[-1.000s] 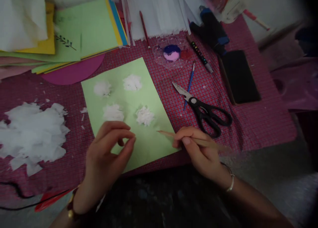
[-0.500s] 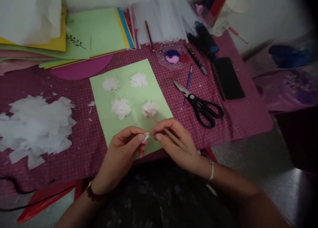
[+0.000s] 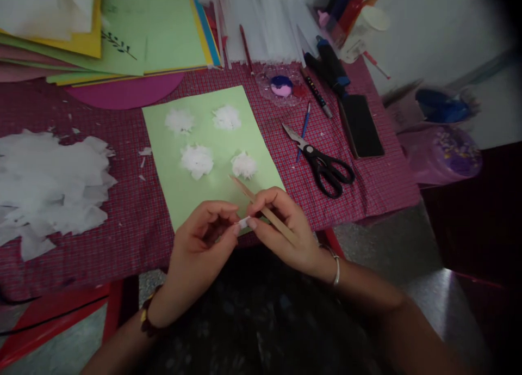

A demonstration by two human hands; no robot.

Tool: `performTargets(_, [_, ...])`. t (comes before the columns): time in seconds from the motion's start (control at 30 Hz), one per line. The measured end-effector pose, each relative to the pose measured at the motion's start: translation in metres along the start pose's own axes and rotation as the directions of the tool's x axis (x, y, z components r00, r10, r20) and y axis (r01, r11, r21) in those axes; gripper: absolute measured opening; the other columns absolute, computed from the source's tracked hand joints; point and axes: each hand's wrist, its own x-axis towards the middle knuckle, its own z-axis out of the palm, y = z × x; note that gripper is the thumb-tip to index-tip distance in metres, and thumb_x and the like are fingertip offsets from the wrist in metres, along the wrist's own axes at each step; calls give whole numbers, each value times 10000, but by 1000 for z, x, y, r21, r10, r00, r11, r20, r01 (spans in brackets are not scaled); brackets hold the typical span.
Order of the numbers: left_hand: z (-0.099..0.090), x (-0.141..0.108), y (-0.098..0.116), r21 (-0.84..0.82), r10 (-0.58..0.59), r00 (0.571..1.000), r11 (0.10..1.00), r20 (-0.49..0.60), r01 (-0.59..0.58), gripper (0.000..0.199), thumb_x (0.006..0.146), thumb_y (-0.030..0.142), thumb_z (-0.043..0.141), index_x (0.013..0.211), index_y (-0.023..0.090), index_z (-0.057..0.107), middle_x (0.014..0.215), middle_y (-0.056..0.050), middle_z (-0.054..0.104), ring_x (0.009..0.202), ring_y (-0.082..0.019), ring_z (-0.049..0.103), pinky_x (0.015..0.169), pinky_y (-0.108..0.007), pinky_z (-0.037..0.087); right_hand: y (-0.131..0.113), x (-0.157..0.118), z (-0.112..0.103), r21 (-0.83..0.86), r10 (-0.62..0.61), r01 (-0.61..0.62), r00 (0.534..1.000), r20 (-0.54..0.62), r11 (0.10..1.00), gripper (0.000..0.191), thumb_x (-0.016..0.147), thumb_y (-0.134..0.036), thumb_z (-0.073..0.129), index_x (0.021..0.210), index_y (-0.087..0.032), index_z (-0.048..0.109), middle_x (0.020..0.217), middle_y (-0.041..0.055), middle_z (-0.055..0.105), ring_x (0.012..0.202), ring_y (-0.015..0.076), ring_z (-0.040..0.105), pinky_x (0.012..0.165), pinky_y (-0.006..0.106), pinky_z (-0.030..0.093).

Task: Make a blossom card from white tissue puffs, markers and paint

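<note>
A small white paper piece point(image 3: 243, 222) is pinched between both hands at the front edge of a green sheet point(image 3: 216, 149). My left hand point(image 3: 204, 239) grips its left end with thumb and fingers. At its right end, my right hand point(image 3: 283, 228) pinches it too, and a flat wooden stick point(image 3: 269, 214) lies across that hand, its tip pointing up and left over the sheet. Several white paper tufts rest on the sheet; the lower right one point(image 3: 243, 165) is nearest the stick's tip.
A heap of white paper pieces point(image 3: 53, 184) lies at the left. Black scissors point(image 3: 322, 163), a thin blue brush point(image 3: 304, 130), a phone point(image 3: 362, 125) and a paint palette point(image 3: 282, 86) are on the right. Coloured sheets point(image 3: 163, 37) are stacked at the back left.
The white piece, before in my left fingers, is now held at both ends. My right fingers have closed in on it. The view has shifted, and the stick shows more fully.
</note>
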Motion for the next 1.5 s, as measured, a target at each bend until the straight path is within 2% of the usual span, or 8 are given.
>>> performTargets(0.27, [-2, 8, 1, 20, 14, 998, 1000, 58, -16, 203, 802, 101, 664, 967, 217, 640, 812, 34, 635, 737, -68, 606, 677, -142, 494, 1, 4, -6, -80, -71, 75, 996, 45, 994, 147, 820, -174, 648, 896, -233, 536, 847, -9, 579, 762, 132, 571, 708, 282, 485])
performTargets(0.47, [1, 11, -3, -84, -45, 996, 995, 71, 51, 150, 836, 188, 661, 980, 225, 640, 745, 42, 538, 630, -70, 502, 561, -158, 430, 7, 7, -3, 52, -43, 45, 998, -51, 998, 133, 839, -173, 641, 874, -231, 527, 821, -17, 576, 706, 112, 540, 629, 247, 455])
performTargets(0.6, [8, 14, -5, -111, 27, 997, 994, 73, -19, 87, 814, 156, 670, 805, 199, 595, 831, 9, 542, 745, -104, 527, 619, -198, 432, 8, 7, 4, 133, -61, 75, 993, -104, 988, 147, 838, -157, 653, 852, -230, 526, 817, -23, 581, 739, 111, 570, 665, 247, 475])
performTargets(0.77, [5, 8, -14, -223, 27, 988, 975, 151, 8, 306, 883, 215, 614, 629, 170, 450, 775, 8, 519, 685, -94, 463, 603, -212, 384, 12, 5, 6, 217, -58, 92, 986, -158, 972, 166, 850, -125, 650, 879, -245, 540, 840, -36, 587, 740, 94, 554, 664, 224, 458])
performTargets(0.93, [9, 4, -19, -322, -47, 998, 945, 37, 57, 182, 824, 181, 696, 965, 235, 595, 881, 15, 595, 684, -86, 524, 564, -186, 411, 11, 2, 7, 212, -53, 87, 985, -164, 973, 162, 853, -122, 649, 879, -243, 545, 858, -34, 598, 775, 99, 569, 707, 230, 472])
performTargets(1.13, [15, 3, -12, -176, 115, 993, 978, -1, -114, 131, 862, 122, 620, 761, 191, 574, 773, 21, 577, 684, -83, 548, 610, -190, 448, 3, -2, 8, 74, -153, 163, 980, -125, 984, 166, 849, -105, 617, 897, -243, 537, 887, -15, 588, 825, 119, 598, 744, 263, 506])
performTargets(1.3, [7, 0, -13, 188, 411, 911, 898, -33, -398, 168, 806, 22, 622, 819, 189, 616, 820, 1, 629, 749, -107, 599, 642, -220, 459, 3, -3, -2, -237, -417, 398, 908, -36, 886, 286, 787, -30, 579, 947, -264, 535, 974, 10, 632, 941, 175, 607, 830, 363, 507])
performTargets(1.5, [7, -1, -13, 161, 338, 941, 930, -14, -332, 157, 811, 38, 614, 798, 194, 611, 806, -2, 640, 742, -115, 614, 619, -218, 468, 1, 0, -8, -409, -530, 531, 838, 129, 742, 296, 770, -69, 622, 954, -279, 522, 938, 1, 668, 900, 193, 618, 888, 434, 477])
